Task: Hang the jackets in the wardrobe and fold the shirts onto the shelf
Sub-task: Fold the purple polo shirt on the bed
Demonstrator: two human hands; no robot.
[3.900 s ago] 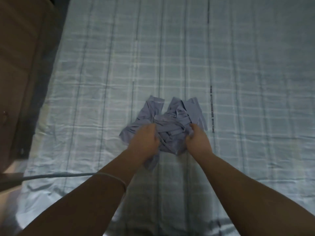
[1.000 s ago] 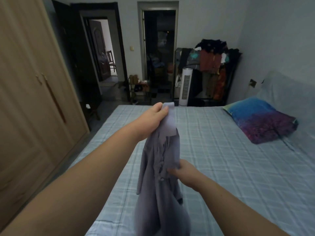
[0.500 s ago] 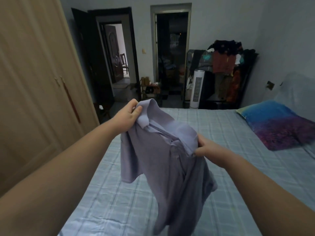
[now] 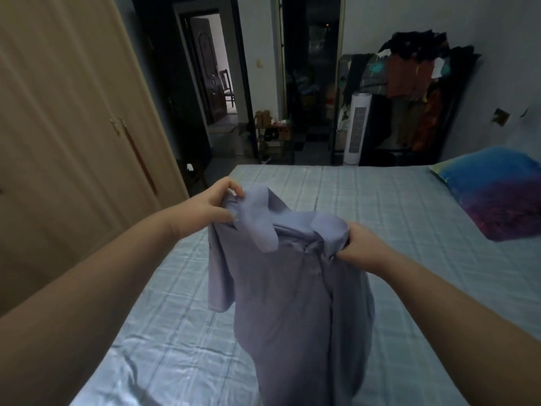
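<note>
Best to open the shirt (image 4: pixel 292 303) out flat before any fold; keep both grips high and level at the shoulders, to let the front hang straight with the collar (image 4: pixel 263 227) in the middle; draw gently apart to ease out the apparent bunching by the right hand (image 4: pixel 361 249); then likely lower it onto the bed (image 4: pixel 386 200) just below and ahead of the hands, cloth smoothed outward; no sharp tugging;

Hangs in the air between the two hands, seemingly clear of the bed; pinched by the collar's left end in the left hand (image 4: pixel 215 205), fingers and thumb curled on the cloth; clutched at the collar's other end in the right hand, closed round gathered fabric; falls from there toward the body, one short sleeve (image 4: pixel 220 271) dangling under the left hand; closed wardrobe (image 4: pixel 73 127) off to the left of the left hand, shelf not in view
</note>
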